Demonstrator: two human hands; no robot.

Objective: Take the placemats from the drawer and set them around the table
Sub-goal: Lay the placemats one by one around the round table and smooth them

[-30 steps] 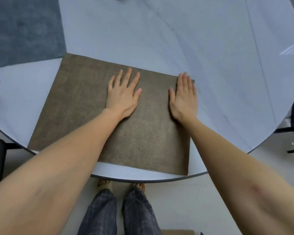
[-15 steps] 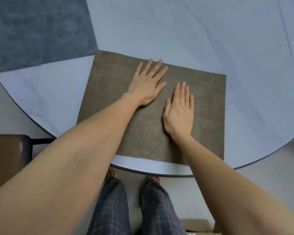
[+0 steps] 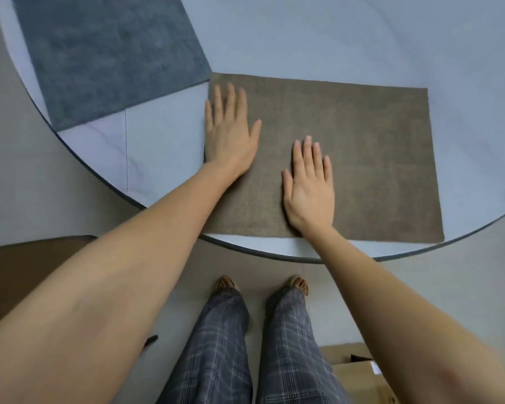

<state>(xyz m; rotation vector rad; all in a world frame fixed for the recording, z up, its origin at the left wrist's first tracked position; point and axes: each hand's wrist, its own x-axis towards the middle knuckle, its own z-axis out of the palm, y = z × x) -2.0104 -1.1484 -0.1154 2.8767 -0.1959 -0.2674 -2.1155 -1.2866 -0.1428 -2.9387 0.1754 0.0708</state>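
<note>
The brown mat (image 3: 362, 158) lies flat at the bench (image 3: 303, 39) edge. The left hand (image 3: 231, 132) and right hand (image 3: 309, 185) rest on it, fingers straight, gripping nothing. A grey mat (image 3: 108, 53) is also placed; further places probably remain.

Both bare forearms reach forward and down from the lower corners of the view. The left hand (image 3: 231, 132) lies palm down, fingers (image 3: 231, 96) straight and close together, thumb spread to the side. The right hand (image 3: 309, 185) lies flat likewise, nearer the body, fingers straight and slightly apart, thumb held out.
</note>
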